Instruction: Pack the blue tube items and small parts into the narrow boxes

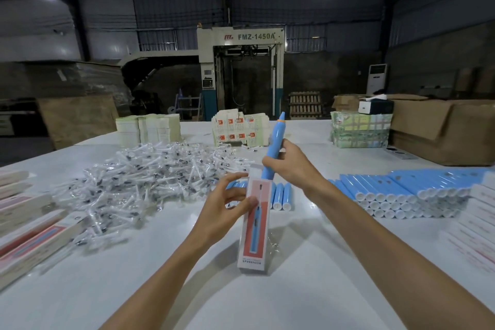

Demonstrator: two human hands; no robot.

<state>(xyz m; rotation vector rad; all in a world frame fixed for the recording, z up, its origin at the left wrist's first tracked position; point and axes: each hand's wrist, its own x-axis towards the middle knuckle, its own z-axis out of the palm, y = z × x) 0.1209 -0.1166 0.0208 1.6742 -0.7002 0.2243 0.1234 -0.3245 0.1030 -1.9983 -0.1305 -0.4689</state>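
Note:
My left hand point(227, 202) pinches a narrow white-and-red box point(254, 225) near its upper end; the box stands tilted over the white table point(308, 289). My right hand point(290, 166) grips a blue tube point(273, 146) with an orange ring near its tip. The tube's lower end sits in the box's open top. A few more blue tubes point(281, 195) lie on the table behind the box. To the left spreads a heap of small parts point(150, 177) in clear wrappers.
Stacked blue tubes point(407, 193) lie at the right, with narrow boxes point(479, 222) beside them. More narrow boxes point(29, 228) are piled at the left edge. Flat carton blanks point(239, 128) and paper stacks point(148, 127) stand at the far side. A large cardboard box point(444, 128) is far right.

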